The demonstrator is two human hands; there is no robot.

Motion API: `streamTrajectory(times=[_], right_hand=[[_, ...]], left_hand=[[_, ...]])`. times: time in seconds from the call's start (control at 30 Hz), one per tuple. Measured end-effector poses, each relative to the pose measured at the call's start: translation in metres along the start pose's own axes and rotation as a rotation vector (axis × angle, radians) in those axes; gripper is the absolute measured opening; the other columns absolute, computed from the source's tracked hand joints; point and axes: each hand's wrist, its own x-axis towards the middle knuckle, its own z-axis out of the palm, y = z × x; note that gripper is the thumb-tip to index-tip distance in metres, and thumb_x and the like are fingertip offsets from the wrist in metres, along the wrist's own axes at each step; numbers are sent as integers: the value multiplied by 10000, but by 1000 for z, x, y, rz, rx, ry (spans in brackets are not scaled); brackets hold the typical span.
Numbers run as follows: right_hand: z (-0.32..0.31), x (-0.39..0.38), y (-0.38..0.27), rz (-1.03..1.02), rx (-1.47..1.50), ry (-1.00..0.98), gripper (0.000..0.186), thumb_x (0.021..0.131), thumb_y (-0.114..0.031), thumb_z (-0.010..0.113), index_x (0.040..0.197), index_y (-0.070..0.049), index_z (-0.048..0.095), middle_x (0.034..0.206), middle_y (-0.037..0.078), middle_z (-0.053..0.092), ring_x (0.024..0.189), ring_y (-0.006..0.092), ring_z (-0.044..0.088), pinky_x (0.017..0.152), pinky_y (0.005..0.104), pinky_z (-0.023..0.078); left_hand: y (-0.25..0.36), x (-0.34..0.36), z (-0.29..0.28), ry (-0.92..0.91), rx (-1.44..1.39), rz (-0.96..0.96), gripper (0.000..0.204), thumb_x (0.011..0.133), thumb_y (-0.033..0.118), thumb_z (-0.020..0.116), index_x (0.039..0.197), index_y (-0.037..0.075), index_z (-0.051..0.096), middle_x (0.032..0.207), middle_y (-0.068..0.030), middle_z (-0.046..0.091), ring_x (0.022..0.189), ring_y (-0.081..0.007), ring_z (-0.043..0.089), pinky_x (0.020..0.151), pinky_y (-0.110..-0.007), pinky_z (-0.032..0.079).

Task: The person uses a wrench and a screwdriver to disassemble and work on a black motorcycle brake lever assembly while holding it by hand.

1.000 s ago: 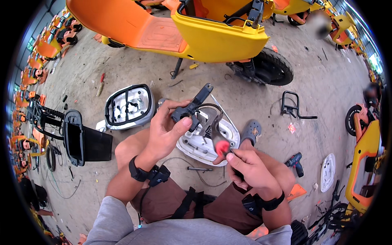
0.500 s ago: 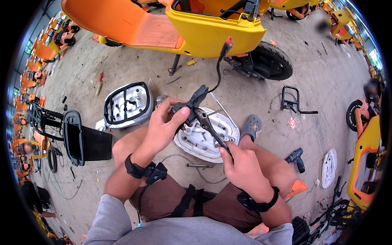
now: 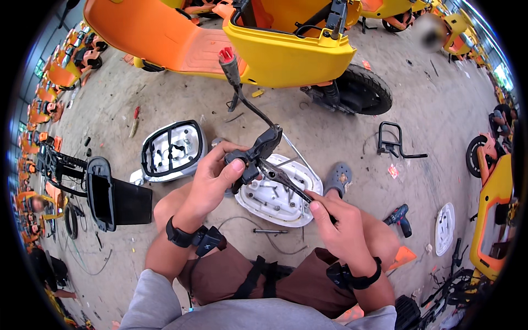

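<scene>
My left hand grips a black plastic lock-like part, thumb on its near side. From the part's upper end a black cable rises and ends in a thicker plug with red tips. My right hand is closed around the lower handle of a dark metal hand tool. The tool's upper end, with a round eye or pivot, meets the part's lower side; its exact contact is hidden. Beneath both hands lies a white oval cover with several screws and small pieces in it.
A yellow and orange scooter body stands ahead. On the floor are a white seat base with black rim, a black bin-shaped box, a black metal bracket, a cordless drill and a thin rod.
The black part has shifted slightly left and down, and its cable has swung left with the red-tipped plug. The tool has moved down along with my right hand, staying against the part.
</scene>
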Motion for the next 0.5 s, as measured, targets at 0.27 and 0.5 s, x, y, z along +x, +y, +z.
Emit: streamTrajectory(times=[0.27,0.5], right_hand=[[1,0,2,141,371,-66,309,925,-165,731,1181,7,709,780,31,678,697,64,517,613,233,419],[-4,1,8,292,451,-133,329,887,-188,783,1147,5,729,741,-18,663,719,41,503,618,211,401]], left_hand=[[-4,-4,-6,-1,-32,35,483,971,359,667,1235,-30,554,1023,-97,675,910,-161,679,820,-298,536],[2,-6,-10,7,27,-40,458,942,369,695,1226,22,605,983,-2,638,834,-44,535,683,-203,412]])
